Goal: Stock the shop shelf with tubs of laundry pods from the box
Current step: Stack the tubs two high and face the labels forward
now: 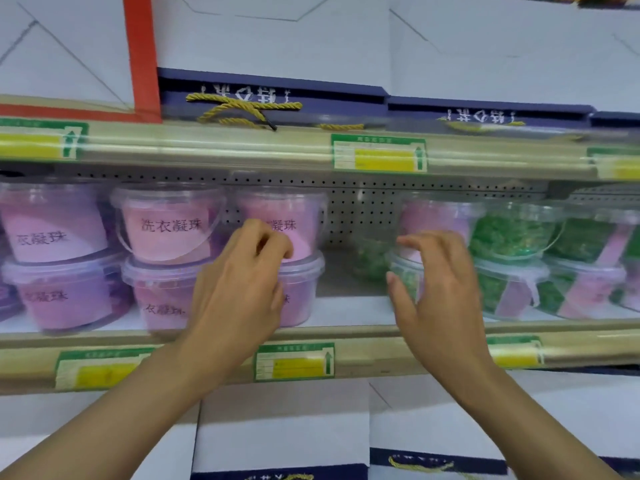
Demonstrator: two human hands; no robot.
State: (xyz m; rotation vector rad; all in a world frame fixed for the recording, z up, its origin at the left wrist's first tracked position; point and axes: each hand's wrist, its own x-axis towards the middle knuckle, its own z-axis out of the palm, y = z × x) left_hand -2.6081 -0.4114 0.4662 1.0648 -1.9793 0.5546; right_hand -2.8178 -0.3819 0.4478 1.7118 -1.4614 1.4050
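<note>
Clear tubs of laundry pods stand stacked two high on the middle shelf (381, 336). My left hand (242, 285) lies against a stack of two pink tubs, its fingers loosely curled at the base of the upper pink tub (306, 216) and its thumb by the lower pink tub (303, 299). My right hand (440, 289) hovers with spread fingers in front of another stack, a pink-filled tub (433, 214) on a green-filled tub (403, 271). Neither hand holds anything. The box is not in view.
Between the two stacks is a gap of bare shelf (346, 285), with a green tub (370, 258) set far back in it. More pink and purple tubs (65, 296) fill the left, green tubs (512, 237) the right. White gift bags (277, 427) stand on the shelves below and above.
</note>
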